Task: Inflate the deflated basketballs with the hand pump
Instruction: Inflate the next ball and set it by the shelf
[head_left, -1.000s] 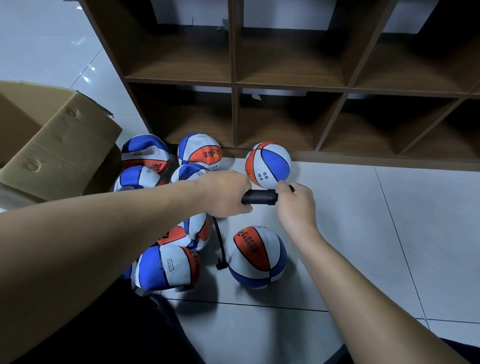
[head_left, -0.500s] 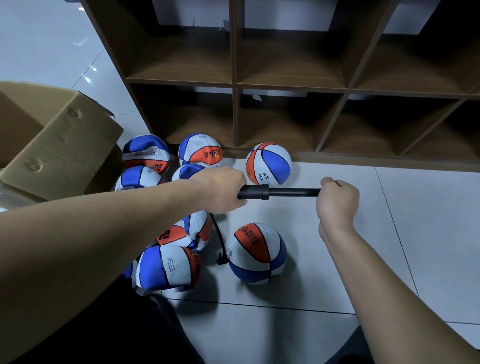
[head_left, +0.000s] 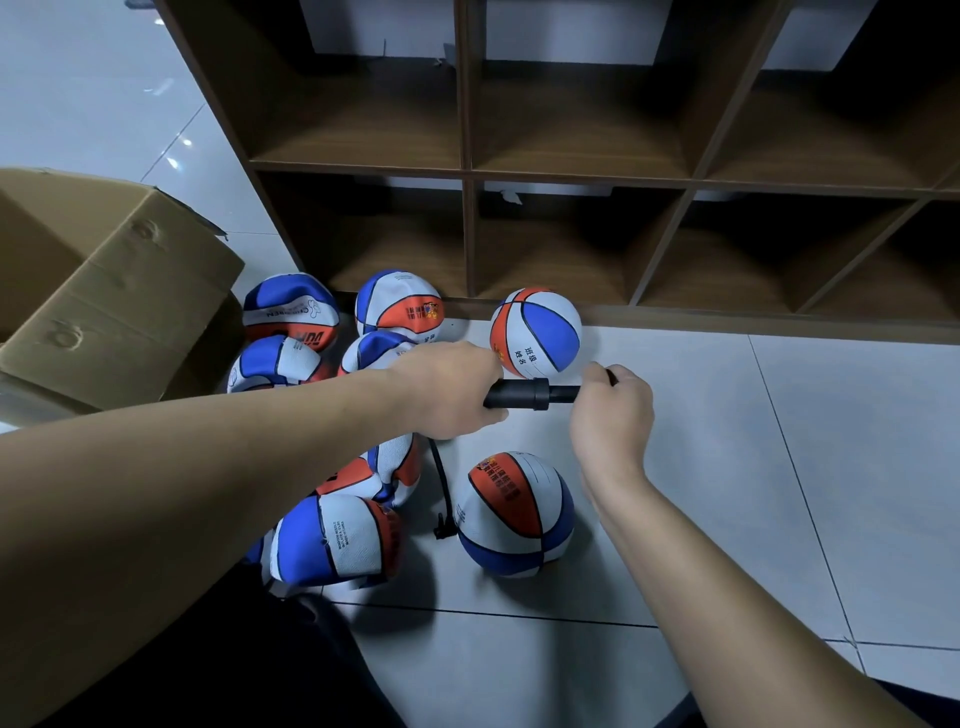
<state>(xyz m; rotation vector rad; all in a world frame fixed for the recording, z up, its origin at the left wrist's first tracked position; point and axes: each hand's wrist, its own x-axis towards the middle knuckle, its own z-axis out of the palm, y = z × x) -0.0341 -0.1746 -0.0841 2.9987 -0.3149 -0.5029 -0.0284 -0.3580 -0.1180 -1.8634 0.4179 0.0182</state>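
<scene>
Left hand (head_left: 452, 389) clenched on hand pump (head_left: 519, 395) barrel | right hand (head_left: 613, 410) gripping the handle, rod nearly in | pump axis horizontal at frame centre | hose (head_left: 441, 488) drops to basketball (head_left: 514, 514) just below both hands, right nearer | needle seating likely, joint too small to confirm

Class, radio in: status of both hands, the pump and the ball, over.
Left hand shut on pump barrel. Right hand shut on handle, rod nearly in. Hose runs to round ball. Nothing in the way.
</scene>
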